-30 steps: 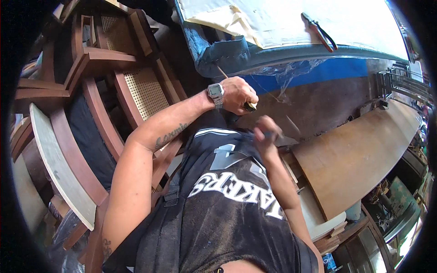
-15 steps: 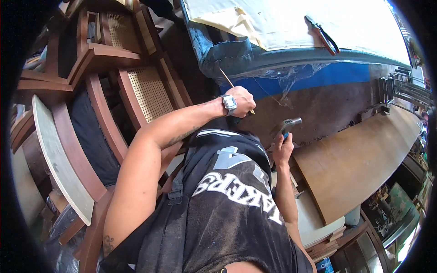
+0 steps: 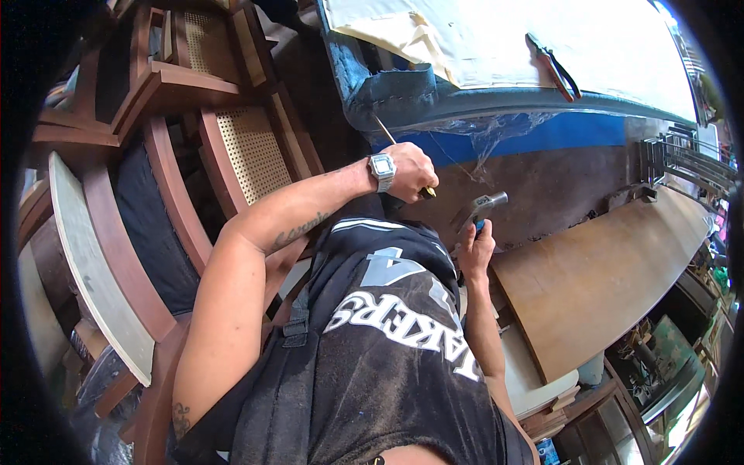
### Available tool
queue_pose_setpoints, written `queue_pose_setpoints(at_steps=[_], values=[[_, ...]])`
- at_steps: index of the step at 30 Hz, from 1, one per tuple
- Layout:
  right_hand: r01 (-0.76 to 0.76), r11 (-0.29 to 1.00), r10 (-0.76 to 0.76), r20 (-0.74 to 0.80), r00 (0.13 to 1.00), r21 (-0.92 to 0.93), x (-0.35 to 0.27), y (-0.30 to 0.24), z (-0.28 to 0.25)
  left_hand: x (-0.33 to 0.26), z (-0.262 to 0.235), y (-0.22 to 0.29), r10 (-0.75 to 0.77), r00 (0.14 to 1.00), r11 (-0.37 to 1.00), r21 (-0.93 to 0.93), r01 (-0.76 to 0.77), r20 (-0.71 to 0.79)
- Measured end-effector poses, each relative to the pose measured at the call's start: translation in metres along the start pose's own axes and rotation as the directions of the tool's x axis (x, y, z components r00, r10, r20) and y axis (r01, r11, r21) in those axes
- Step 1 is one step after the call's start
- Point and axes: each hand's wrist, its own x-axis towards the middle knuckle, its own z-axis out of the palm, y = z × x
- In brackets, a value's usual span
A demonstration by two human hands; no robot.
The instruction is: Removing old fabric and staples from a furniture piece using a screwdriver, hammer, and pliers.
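My left hand (image 3: 411, 172), a watch at its wrist, is closed round the handle of a screwdriver (image 3: 428, 193). Its thin shaft slants up to the blue fabric corner of an upholstered piece (image 3: 391, 94), and the tip meets the fabric there. Lower and to the right, my right hand (image 3: 477, 252) grips a claw hammer (image 3: 490, 202) by its blue-and-dark handle, head up. The hammer is apart from the screwdriver. Pale cloth (image 3: 395, 35) lies folded back near the corner. Pliers (image 3: 553, 68) with red-and-black handles rest on the piece's white covering.
Brown wooden chair frames with cane panels (image 3: 252, 155) crowd the left side. A large brown board (image 3: 597, 279) leans at the right, below stacked metal frames (image 3: 686, 159). Clear plastic sheeting (image 3: 492, 139) hangs under the upholstered piece's edge.
The hammer has shifted slightly left and up with my right hand. My left hand has turned a little, showing more of the screwdriver handle's end. The view has moved slightly.
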Motion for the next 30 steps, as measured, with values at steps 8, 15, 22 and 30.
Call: queue_pose_setpoints(at_steps=[8, 15, 22, 30], values=[[0.201, 0.956, -0.170, -0.152, 0.974, 0.215, 0.021, -0.053, -0.015, 0.007, -0.008, -0.007, -0.008, 0.997, 0.995, -0.097, 0.001, -0.078], [0.604, 0.372, -0.385, -0.475, 0.791, 0.705, 0.044, -0.052, 0.017, 0.014, -0.018, -0.007, -0.054, 0.980, 0.985, -0.173, 0.021, -0.191], [-0.051, 0.990, 0.079, 0.211, 0.974, -0.133, 0.024, 0.006, 0.045, -0.013, 0.117, -0.082, -0.286, 0.945, 0.895, 0.397, 0.203, 0.160], [-0.191, 0.977, 0.192, -0.003, 0.981, -0.091, -0.001, 0.041, -0.004, 0.015, 0.024, 0.004, -0.188, 0.972, 0.977, 0.128, 0.171, 0.140]])
